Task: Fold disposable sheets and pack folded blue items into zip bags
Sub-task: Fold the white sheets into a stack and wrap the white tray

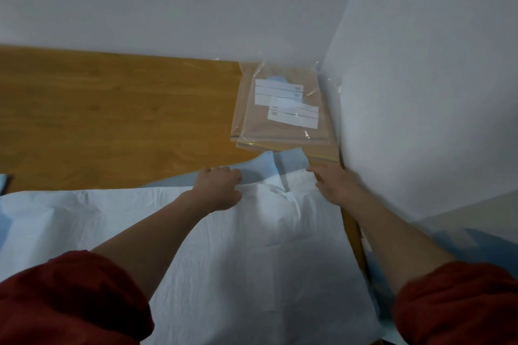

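Left hand (218,187), right hand (333,182) on sheet (252,246) edge near zip bags (283,109)

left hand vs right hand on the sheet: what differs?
Left hand is knuckles-up, fingers curled over the far edge of the disposable sheet; right hand lies flatter, fingers stretched toward the upturned blue corner. Left hand looks sharp; right hand is blurred. Both rest at the sheet's far edge.
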